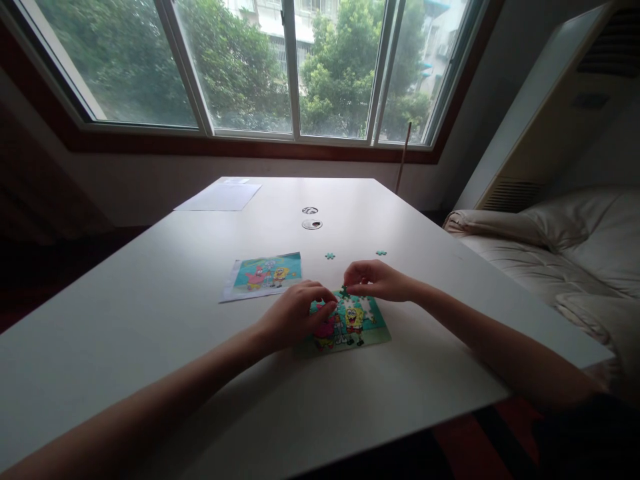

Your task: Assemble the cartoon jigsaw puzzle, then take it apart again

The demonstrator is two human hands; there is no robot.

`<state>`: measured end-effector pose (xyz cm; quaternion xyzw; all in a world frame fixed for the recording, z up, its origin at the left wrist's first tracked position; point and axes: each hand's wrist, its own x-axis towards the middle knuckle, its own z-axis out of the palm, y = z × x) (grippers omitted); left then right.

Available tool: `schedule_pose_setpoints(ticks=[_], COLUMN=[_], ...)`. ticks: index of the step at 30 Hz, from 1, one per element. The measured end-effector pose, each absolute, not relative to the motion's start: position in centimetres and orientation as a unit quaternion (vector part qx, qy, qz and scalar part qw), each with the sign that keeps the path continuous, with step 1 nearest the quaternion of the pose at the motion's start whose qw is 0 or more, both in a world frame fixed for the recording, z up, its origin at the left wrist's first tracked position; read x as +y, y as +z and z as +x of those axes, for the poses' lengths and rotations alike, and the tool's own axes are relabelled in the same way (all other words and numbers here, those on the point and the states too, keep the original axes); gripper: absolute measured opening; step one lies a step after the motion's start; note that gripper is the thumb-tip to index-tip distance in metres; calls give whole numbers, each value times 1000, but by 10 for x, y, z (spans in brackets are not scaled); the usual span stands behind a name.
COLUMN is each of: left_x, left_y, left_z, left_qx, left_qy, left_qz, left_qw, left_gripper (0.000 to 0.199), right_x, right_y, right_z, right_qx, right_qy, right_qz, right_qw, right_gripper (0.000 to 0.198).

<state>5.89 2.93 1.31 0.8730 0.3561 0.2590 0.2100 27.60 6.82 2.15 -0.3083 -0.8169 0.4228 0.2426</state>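
A jigsaw puzzle [354, 333] with a cartoon picture lies on the white table in front of me, with white gaps in its upper right part. My left hand [300, 310] rests over its left side, fingers curled and thumb and forefinger close together on the puzzle, covering that part. Above the puzzle's top edge, my right hand [376, 280] pinches a small dark green puzzle piece [345, 291] between thumb and fingertips. Two loose puzzle pieces, one on the left [330, 256] and one on the right [381, 253], lie on the table beyond my hands.
A printed picture sheet [267, 273] of the same cartoon lies left of the puzzle. Farther off are two round inserts [312, 225] in the white table [150, 300] and white papers [219, 197] at the far left corner. A pale sofa [540, 233] stands on the right.
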Motion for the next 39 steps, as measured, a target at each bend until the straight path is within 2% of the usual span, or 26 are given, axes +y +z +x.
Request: schedule_pose_setpoints(ticks=[5, 11, 16, 21, 28, 34, 39], left_x=[28, 33, 35, 34, 35, 38, 37], left_y=[10, 8, 9, 10, 10, 7, 0], left_z=[63, 62, 60, 60, 60, 51, 50], left_qx=[393, 383, 387, 379, 372, 356, 302], left_qy=[290, 317, 334, 330, 314, 295, 255], left_qz=[826, 790, 766, 769, 803, 860, 903], left_qw=[280, 358, 389, 396, 343, 217, 167], left_gripper=[22, 25, 22, 20, 23, 15, 19], right_x=[62, 60, 57, 53, 54, 70, 75], right_y=[19, 23, 32, 33, 36, 29, 20], right_z=[268, 268, 273, 273, 275, 290, 294], right_qx=[-799, -802, -877, -920, -939, -943, -938], right_qy=[423, 427, 270, 139, 85, 155, 198], right_qz=[-310, -298, -287, -255, -229, -258, -266], right_qw=[294, 291, 275, 264, 242, 145, 102], right_gripper=[23, 27, 17, 16, 17, 14, 16])
